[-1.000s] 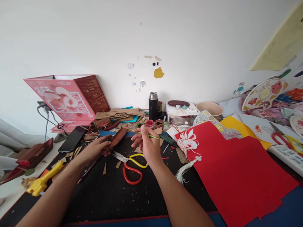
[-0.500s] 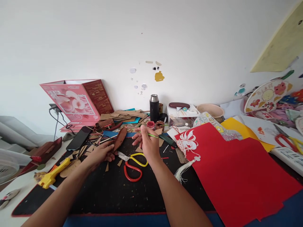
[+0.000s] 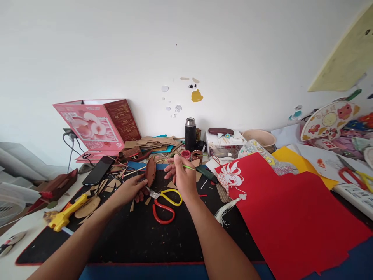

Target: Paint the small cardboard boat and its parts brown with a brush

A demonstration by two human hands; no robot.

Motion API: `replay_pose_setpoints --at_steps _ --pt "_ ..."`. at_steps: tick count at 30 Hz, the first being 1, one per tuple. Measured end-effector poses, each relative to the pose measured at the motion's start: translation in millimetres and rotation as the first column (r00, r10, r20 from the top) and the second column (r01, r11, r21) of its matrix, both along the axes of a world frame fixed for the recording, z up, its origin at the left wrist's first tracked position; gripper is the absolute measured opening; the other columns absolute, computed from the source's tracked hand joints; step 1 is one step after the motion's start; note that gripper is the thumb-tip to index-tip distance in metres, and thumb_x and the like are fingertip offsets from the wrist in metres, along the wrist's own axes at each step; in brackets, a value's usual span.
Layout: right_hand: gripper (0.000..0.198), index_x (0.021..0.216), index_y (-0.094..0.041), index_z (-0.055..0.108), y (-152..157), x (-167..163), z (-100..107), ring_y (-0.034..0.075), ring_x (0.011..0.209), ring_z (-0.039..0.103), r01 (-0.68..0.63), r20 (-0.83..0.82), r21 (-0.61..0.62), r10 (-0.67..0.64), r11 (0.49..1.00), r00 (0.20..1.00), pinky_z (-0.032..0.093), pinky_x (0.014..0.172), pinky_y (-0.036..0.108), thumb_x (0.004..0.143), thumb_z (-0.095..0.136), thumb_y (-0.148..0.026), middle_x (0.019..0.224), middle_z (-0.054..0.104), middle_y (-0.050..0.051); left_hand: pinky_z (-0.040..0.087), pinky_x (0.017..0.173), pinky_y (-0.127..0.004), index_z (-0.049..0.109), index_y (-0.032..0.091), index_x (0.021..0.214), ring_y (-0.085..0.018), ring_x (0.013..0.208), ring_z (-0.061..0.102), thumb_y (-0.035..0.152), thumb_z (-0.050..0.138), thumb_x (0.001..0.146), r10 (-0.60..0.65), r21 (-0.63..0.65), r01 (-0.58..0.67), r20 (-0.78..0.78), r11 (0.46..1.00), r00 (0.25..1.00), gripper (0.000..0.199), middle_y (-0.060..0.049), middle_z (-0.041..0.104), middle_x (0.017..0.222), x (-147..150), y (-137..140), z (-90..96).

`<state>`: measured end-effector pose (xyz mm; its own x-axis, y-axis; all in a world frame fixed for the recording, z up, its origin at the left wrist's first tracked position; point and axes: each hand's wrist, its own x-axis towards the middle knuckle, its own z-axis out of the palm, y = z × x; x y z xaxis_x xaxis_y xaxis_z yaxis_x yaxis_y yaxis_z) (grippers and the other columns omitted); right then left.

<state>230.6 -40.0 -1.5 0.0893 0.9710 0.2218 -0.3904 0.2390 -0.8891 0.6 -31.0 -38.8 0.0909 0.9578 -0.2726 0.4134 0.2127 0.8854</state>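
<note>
My left hand (image 3: 132, 189) grips the lower end of a small brown boat-shaped piece (image 3: 150, 172), its pointed tip standing up and tilted slightly. A thin green paintbrush (image 3: 189, 167) lies in the closed fingers of my right hand (image 3: 184, 177); its tip points left toward the boat piece, and I cannot tell whether they touch. Between and below my hands lie scissors (image 3: 155, 195) with one red and one yellow handle. Just beyond my right hand stand a jar of red paint (image 3: 185, 154) and a jar of brown paint (image 3: 197, 155).
A black mat (image 3: 140, 241) covers the desk, strewn with cardboard scraps. Left are a phone (image 3: 99, 170), a yellow glue gun (image 3: 68, 212) and a pink bag (image 3: 94, 126). A black flask (image 3: 190, 136) stands at the back. Red card (image 3: 291, 210) fills the right.
The boat-shaped piece has turned more upright and shifted slightly right with my left hand. My right hand with the brush has hardly moved.
</note>
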Motion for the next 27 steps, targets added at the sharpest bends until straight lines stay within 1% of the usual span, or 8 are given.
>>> replay_pose_setpoints --at_steps 5,10,12,13,16,19,21,27 --pt "0.061 0.088 -0.019 0.073 0 0 0 0.015 0.042 0.067 -0.011 0.032 0.005 0.011 1.0 0.999 0.032 0.034 0.02 0.097 0.063 -0.079 0.068 0.077 0.005 0.044 0.041 -0.031 0.076 0.016 0.111 -0.022 0.043 0.062 0.062 0.074 0.083 -0.079 0.026 0.083 -0.131 0.996 0.988 0.054 -0.004 0.074 0.062 9 -1 3.9" --pt "0.062 0.088 -0.02 0.073 1 0 -1 0.016 0.042 0.067 -0.002 0.052 0.019 0.001 1.0 0.999 0.034 0.033 0.021 0.098 0.062 -0.079 0.069 0.077 0.006 0.043 0.049 -0.032 0.079 0.017 0.129 -0.023 0.048 0.062 0.067 0.073 0.082 -0.168 0.037 0.177 -0.166 0.984 0.972 0.069 -0.001 0.071 0.058 22 -10 10.8" --pt "0.061 0.087 -0.019 0.072 1 0 -2 0.015 0.042 0.067 0.004 0.051 0.028 -0.006 1.0 0.999 0.034 0.034 0.02 0.099 0.061 -0.079 0.07 0.078 0.006 0.046 0.053 -0.034 0.082 0.019 0.124 -0.026 0.055 0.066 0.068 0.074 0.08 -0.161 0.063 0.177 -0.199 0.982 0.967 0.066 -0.002 0.074 0.063 21 -11 16.7" --pt "0.061 0.087 -0.019 0.072 2 1 -2 0.015 0.042 0.067 0.005 0.048 0.03 -0.007 1.0 0.999 0.035 0.035 0.02 0.099 0.061 -0.078 0.07 0.078 0.006 0.048 0.056 -0.035 0.084 0.021 0.118 -0.029 0.061 0.069 0.067 0.075 0.078 -0.116 0.118 0.145 -0.227 0.982 0.967 0.062 -0.004 0.077 0.069 18 -11 20.2" --pt "0.061 0.087 -0.019 0.071 1 1 -2 0.015 0.042 0.068 -0.002 0.043 0.027 0.0 1.0 0.999 0.035 0.035 0.02 0.099 0.061 -0.078 0.07 0.079 0.006 0.057 0.085 -0.039 0.086 0.027 0.11 -0.037 0.102 0.076 0.061 0.076 0.08 0.07 0.403 0.064 -0.311 0.913 0.948 0.047 -0.01 0.086 0.106 3 -5 29.7" --pt "0.062 0.089 -0.019 0.072 -1 0 -1 0.015 0.042 0.068 -0.016 0.049 0.024 0.015 1.0 0.999 0.034 0.035 0.021 0.099 0.061 -0.08 0.071 0.079 0.006 0.052 0.106 -0.048 0.084 0.024 0.117 -0.041 0.114 0.072 0.055 0.072 0.083 0.162 0.544 0.143 -0.474 0.827 0.866 0.047 -0.015 0.083 0.116 -17 8 31.9" --pt "0.062 0.09 -0.019 0.072 -1 -1 -1 0.015 0.042 0.068 -0.018 0.055 0.023 0.017 1.0 0.998 0.034 0.035 0.021 0.099 0.061 -0.08 0.07 0.079 0.006 0.047 0.114 -0.052 0.084 0.024 0.119 -0.044 0.125 0.067 0.055 0.074 0.082 0.165 0.563 0.223 -0.556 0.796 0.815 0.048 -0.017 0.08 0.122 -29 17 27.9" --pt "0.063 0.091 -0.019 0.074 -1 -1 -3 0.015 0.043 0.068 -0.02 0.079 0.001 0.019 1.0 0.997 0.034 0.035 0.02 0.099 0.06 -0.08 0.071 0.079 0.006 0.045 0.115 -0.057 0.083 0.022 0.127 -0.046 0.125 0.063 0.059 0.07 0.086 0.066 0.505 0.381 -0.664 0.775 0.745 0.057 -0.021 0.077 0.129 -46 41 4.8"
